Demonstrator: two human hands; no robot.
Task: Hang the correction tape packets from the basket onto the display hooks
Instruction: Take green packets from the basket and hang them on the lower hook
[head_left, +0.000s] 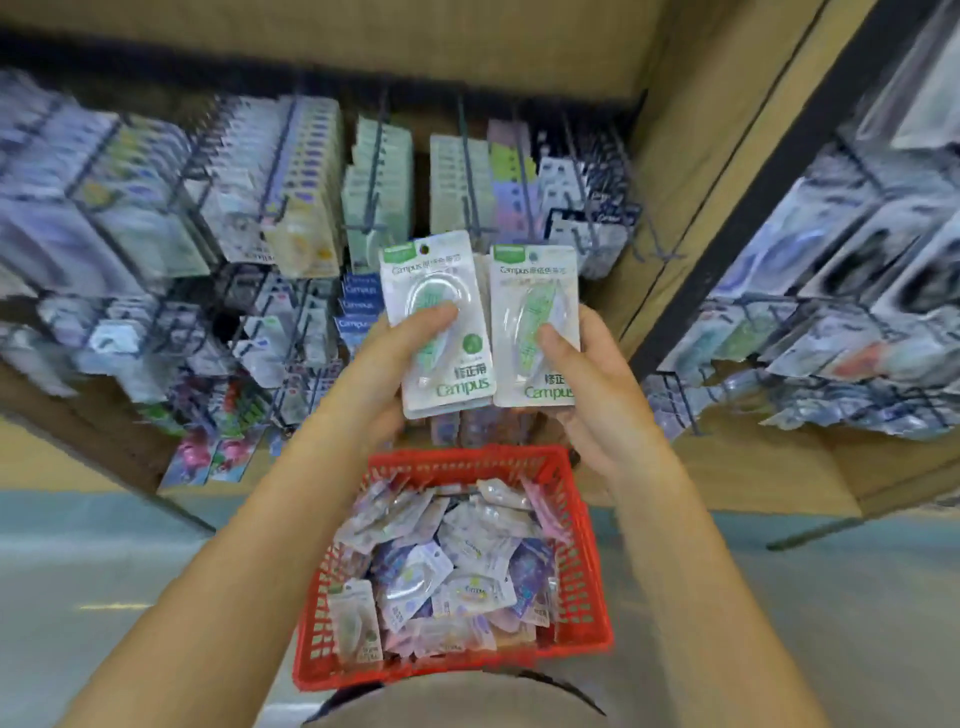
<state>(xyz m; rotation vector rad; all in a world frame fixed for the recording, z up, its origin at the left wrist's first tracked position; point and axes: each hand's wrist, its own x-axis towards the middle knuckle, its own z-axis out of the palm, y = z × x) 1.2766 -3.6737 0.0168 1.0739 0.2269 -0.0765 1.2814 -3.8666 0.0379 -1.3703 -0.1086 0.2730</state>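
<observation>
My left hand (387, 364) grips a small stack of white-and-green Campus correction tape packets (441, 291), thumb across the front one. My right hand (587, 374) holds another green Campus packet (535, 291) beside it, thumb on its blister. Both are held upright just below the display hooks (470, 208), which carry rows of similar packets. Below my hands stands the red basket (587, 582), with several loose packets (457, 571) piled inside.
A brown display board (691, 156) bears hooks with stationery packs to the left and below. A second rack of hung packs (857, 291) juts out on the right. Grey floor (104, 597) lies around the basket.
</observation>
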